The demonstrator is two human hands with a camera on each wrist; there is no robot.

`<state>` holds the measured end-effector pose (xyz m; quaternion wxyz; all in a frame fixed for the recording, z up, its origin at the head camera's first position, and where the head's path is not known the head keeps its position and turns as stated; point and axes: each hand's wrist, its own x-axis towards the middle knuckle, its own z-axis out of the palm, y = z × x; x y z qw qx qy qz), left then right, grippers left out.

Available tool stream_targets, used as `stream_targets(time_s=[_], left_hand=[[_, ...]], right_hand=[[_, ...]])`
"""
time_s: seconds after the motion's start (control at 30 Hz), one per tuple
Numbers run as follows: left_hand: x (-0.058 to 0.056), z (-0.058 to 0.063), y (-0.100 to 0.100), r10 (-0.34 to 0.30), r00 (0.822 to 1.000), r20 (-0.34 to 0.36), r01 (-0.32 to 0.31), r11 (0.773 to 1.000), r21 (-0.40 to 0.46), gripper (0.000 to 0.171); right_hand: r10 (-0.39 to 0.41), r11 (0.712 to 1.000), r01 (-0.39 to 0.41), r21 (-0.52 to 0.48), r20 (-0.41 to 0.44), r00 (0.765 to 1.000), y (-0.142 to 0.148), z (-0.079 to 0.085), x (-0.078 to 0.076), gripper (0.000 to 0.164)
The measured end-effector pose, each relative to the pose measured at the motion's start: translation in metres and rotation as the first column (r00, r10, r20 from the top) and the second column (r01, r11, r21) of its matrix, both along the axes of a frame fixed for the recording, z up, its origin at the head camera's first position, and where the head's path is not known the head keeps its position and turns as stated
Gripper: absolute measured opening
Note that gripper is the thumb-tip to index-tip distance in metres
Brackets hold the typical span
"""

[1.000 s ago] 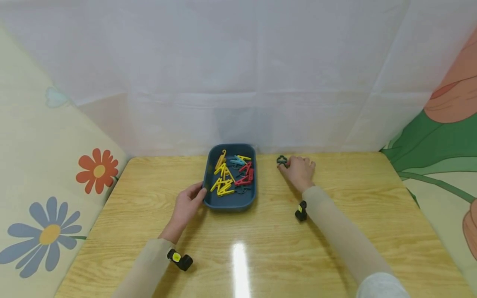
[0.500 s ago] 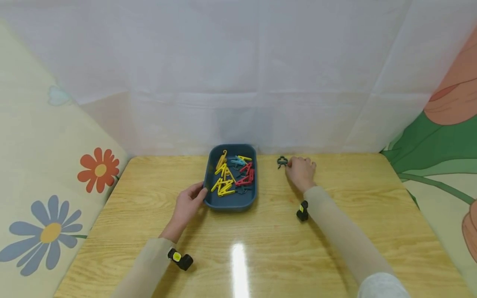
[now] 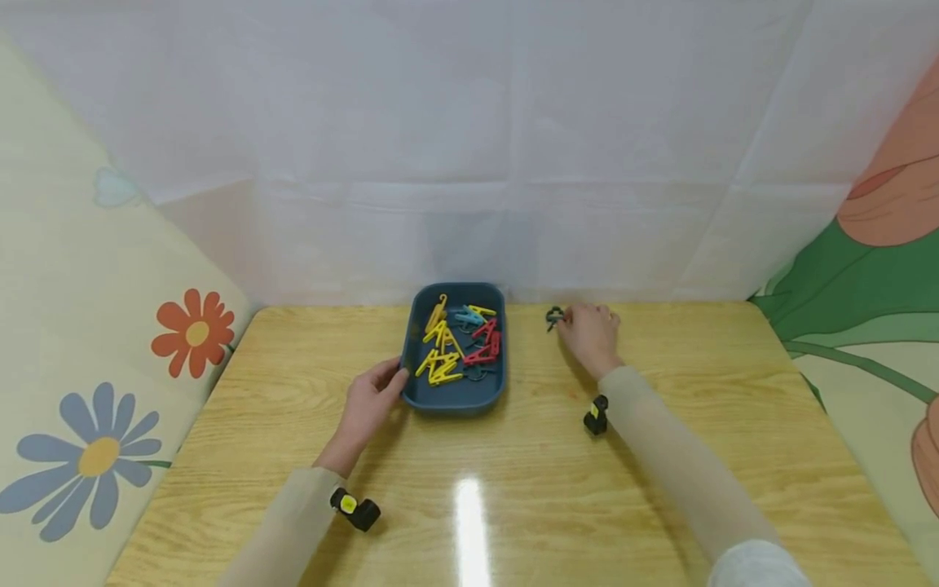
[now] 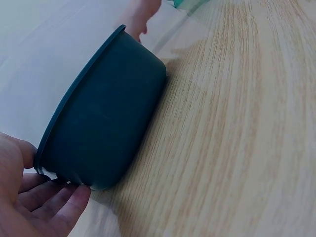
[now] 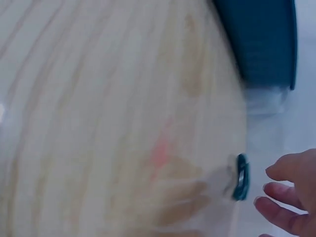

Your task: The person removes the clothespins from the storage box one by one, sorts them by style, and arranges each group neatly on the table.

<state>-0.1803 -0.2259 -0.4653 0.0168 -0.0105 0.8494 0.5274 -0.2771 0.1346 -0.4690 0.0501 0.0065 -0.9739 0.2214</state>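
Observation:
A dark blue tray (image 3: pixel 455 403) stands on the wooden table, near its back edge. My left hand (image 3: pixel 372 399) grips the tray's left side, thumb at the rim and fingers lower against the wall, as the left wrist view shows. A small dark green clip (image 3: pixel 555 316) lies on the table to the right of the tray. Close beside it is my right hand (image 3: pixel 590 338). In the right wrist view, the fingers (image 5: pixel 281 215) are spread slightly and stand apart from the green clip (image 5: pixel 241 177), holding nothing.
Inside the tray lie yellow clothespins (image 3: pixel 443 371), red clothespins (image 3: pixel 480 355), a light blue clothespin (image 3: pixel 469 315), a yellow hooked piece (image 3: pixel 437 314) and dark green clips (image 3: pixel 477 372). A white sheet (image 3: pixel 469 147) hangs behind the table (image 3: pixel 543 489).
My right hand drew back slightly from the green clip, then came a little nearer to it again. The left hand and tray have stayed in place.

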Motion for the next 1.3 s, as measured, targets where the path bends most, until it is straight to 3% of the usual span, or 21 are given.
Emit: stream_targets(time_s=[0.27, 0.7, 0.93, 1.3], left_hand=[[-0.002, -0.002, 0.000, -0.002, 1.000, -0.012, 0.002, 1.000, 0.017, 0.043], [-0.002, -0.003, -0.001, -0.005, 1.000, -0.013, 0.005, 1.000, 0.007, 0.043], [-0.002, -0.005, -0.002, -0.002, 1.000, -0.012, 0.002, 1.000, 0.010, 0.043], [-0.002, -0.007, -0.001, -0.005, 1.000, -0.018, 0.005, 1.000, 0.019, 0.043]], right_hand=[[0.132, 0.990, -0.135, -0.049, -0.064, 0.989, -0.015, 0.022, 0.003, 0.026], [0.343, 0.939, -0.345, -0.006, -0.094, 0.935, -0.051, 0.045, 0.010, 0.027], [0.448, 0.894, -0.447, 0.021, -0.038, 0.893, -0.068, 0.049, 0.015, 0.028], [0.529, 0.823, -0.534, 0.193, 0.083, 0.845, -0.086, 0.042, 0.015, 0.027]])
